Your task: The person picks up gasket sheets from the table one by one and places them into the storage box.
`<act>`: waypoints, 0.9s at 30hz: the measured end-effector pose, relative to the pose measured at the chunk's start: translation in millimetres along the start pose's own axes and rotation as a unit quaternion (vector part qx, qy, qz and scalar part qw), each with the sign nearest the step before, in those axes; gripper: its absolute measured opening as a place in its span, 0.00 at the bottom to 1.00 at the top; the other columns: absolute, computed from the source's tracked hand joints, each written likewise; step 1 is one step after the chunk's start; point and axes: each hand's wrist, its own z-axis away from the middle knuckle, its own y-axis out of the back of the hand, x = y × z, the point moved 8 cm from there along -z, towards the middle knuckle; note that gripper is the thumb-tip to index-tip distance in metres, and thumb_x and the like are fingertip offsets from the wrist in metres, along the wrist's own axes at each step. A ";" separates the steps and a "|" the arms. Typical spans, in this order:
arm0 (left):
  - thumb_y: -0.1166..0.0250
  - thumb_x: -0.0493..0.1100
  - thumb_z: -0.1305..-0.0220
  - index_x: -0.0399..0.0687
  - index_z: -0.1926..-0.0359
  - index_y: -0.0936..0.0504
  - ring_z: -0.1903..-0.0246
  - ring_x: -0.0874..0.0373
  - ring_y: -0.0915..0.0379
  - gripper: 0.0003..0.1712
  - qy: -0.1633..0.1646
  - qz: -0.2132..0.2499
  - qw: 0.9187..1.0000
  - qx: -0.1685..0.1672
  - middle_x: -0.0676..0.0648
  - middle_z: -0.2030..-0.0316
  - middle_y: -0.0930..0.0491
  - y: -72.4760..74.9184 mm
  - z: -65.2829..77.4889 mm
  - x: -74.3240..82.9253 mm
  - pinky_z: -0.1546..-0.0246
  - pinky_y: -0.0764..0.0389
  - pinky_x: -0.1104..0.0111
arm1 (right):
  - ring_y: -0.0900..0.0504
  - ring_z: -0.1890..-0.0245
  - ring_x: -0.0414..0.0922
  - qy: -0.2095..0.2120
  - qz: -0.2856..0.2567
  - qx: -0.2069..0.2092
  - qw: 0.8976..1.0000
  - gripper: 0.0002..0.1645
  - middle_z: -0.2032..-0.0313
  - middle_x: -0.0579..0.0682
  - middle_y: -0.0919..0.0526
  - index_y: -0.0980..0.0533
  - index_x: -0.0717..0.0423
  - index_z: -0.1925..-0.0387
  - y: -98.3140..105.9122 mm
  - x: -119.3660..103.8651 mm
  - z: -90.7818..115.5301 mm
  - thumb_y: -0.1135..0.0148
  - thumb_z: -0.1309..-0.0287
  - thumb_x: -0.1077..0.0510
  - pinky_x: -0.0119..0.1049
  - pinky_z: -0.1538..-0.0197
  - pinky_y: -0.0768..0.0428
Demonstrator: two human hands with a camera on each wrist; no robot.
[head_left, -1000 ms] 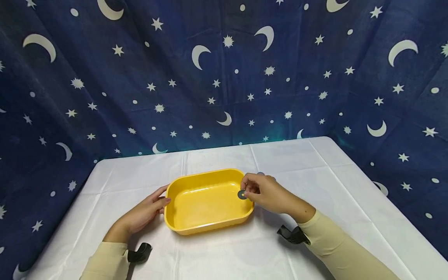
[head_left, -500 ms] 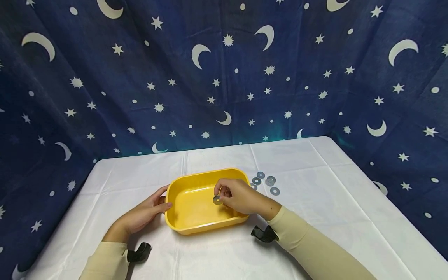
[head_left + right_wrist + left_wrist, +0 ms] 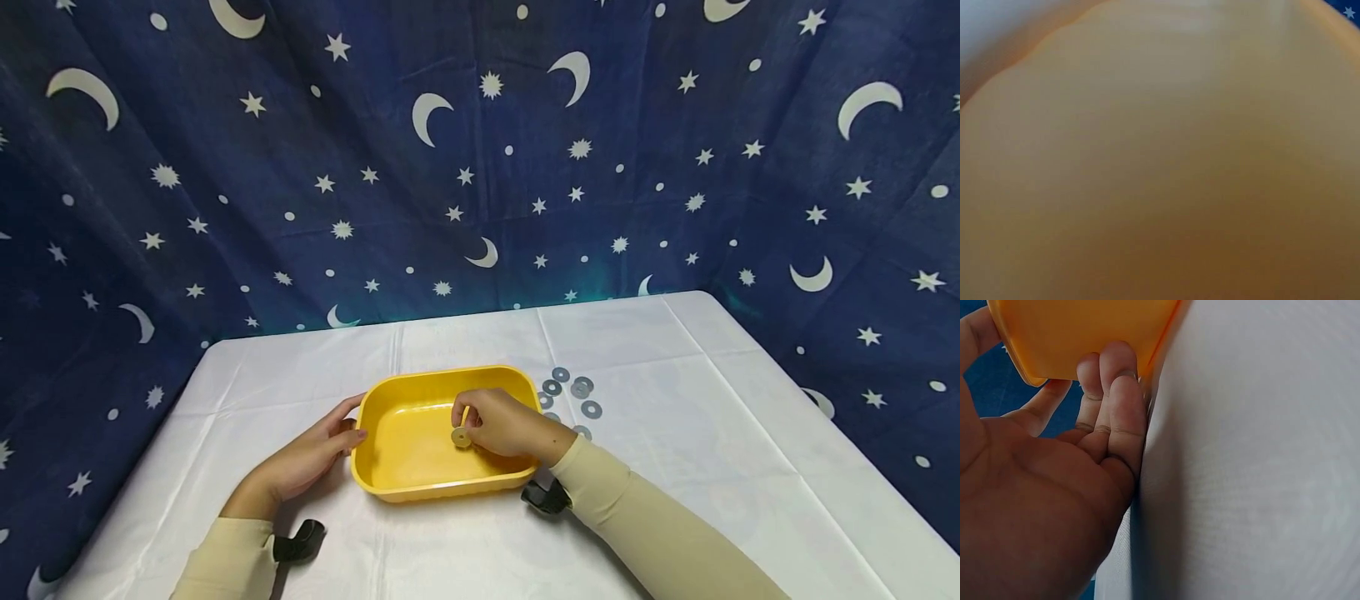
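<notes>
A yellow rectangular tray with rounded corners stands on the white-covered table. My left hand holds its left end, thumb over the rim and fingers on the outside. In the left wrist view, the fingertips lie against the tray's outer wall, low beside the cloth. Over the inside of the tray, my right hand pinches a flat metal washer between thumb and fingers, close above the floor. The right wrist view is filled by the blurred tray interior; neither hand nor washer appears there.
Several loose grey washers lie on the table just right of the tray, some overlapping and some partly hidden by the tray rim and right hand. Behind the white tablecloth hangs a dark blue curtain with moons and stars.
My right hand has carried the washer from the tray's right rim leftward and down into the tray. Washers it had covered on the table now show. The left hand stays in place.
</notes>
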 end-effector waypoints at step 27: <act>0.44 0.46 0.29 0.57 0.24 0.46 0.48 0.50 0.34 0.36 0.010 0.010 1.000 0.003 0.40 0.45 0.27 0.1 -1.0 -0.5 0.44 0.36 0.65 | 0.29 0.74 0.41 -0.044 0.045 -0.007 0.998 0.07 0.78 0.45 0.29 0.22 0.49 0.64 -11.4 18.0 -8.1 0.37 0.37 0.65 0.29 0.67 0.30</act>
